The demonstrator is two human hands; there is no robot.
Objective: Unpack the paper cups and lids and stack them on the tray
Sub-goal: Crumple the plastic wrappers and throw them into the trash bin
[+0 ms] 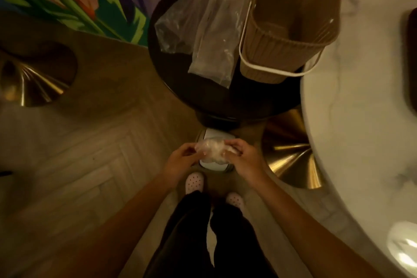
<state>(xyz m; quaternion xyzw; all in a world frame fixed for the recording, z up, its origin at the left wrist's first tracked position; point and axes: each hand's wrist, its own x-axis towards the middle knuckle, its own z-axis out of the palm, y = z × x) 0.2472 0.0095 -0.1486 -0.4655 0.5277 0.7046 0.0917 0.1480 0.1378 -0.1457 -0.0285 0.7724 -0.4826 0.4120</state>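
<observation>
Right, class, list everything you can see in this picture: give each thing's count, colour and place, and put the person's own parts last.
Crumpled plastic wrap: one, clear, held between both hands.
Small bin: one, white, on the floor under the hands.
Round stool: one, black, ahead of the person.
Empty plastic sleeves: two, clear, lying on the stool.
Basket: one, brown with a white handle, on the stool's right side.
Marble table: one, white, at right.
Gold bases: two, left and right on the floor.
Shoes: two, pale and dotted.
Left hand, right hand: both gripping the wrap.
</observation>
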